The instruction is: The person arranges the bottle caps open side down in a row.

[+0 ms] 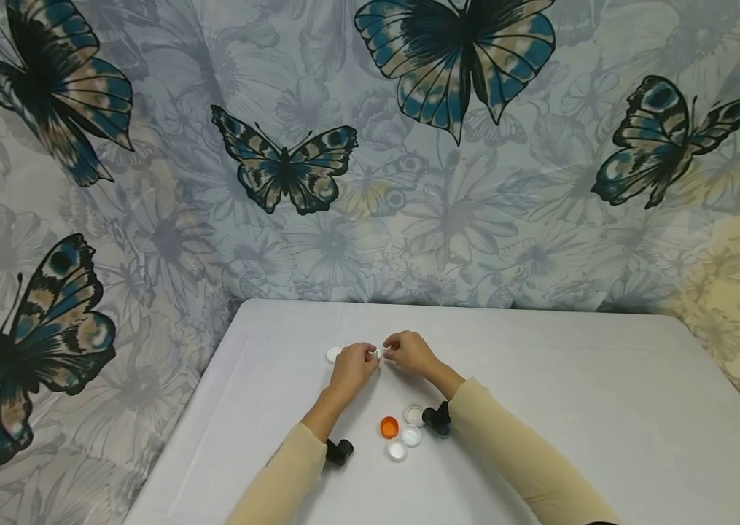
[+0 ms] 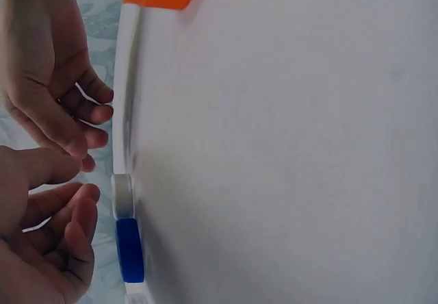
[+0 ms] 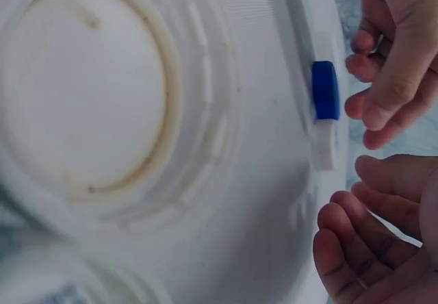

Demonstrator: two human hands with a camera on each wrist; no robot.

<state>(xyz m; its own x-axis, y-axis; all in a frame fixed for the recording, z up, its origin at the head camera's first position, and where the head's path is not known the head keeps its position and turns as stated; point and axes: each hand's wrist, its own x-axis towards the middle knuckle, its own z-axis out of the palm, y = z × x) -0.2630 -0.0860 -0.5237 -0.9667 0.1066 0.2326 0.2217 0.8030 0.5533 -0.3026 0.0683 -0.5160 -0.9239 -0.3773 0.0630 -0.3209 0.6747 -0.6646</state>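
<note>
In the head view the left hand (image 1: 354, 370) is beside a small white cap (image 1: 378, 353), its fingers bent and thumb near the fingertips. The right hand (image 1: 414, 355) is on the cap's other side, fingers loosely bent. Another white cap (image 1: 333, 354) lies left of the left hand. In the left wrist view a blue cap (image 2: 130, 250) lies between white caps, beside the left hand (image 2: 48, 229) and right hand (image 2: 55, 78). The right wrist view shows the blue cap (image 3: 325, 90) against a white cap (image 3: 327, 144). Neither hand visibly holds anything; contact with the caps cannot be told.
Nearer the wearer, between the forearms, lie an orange cap (image 1: 389, 427) and several whitish caps (image 1: 396, 450). Black wrist cameras (image 1: 340, 453) hang close to the white table (image 1: 573, 408). Butterfly-patterned fabric (image 1: 461, 219) stands behind the table.
</note>
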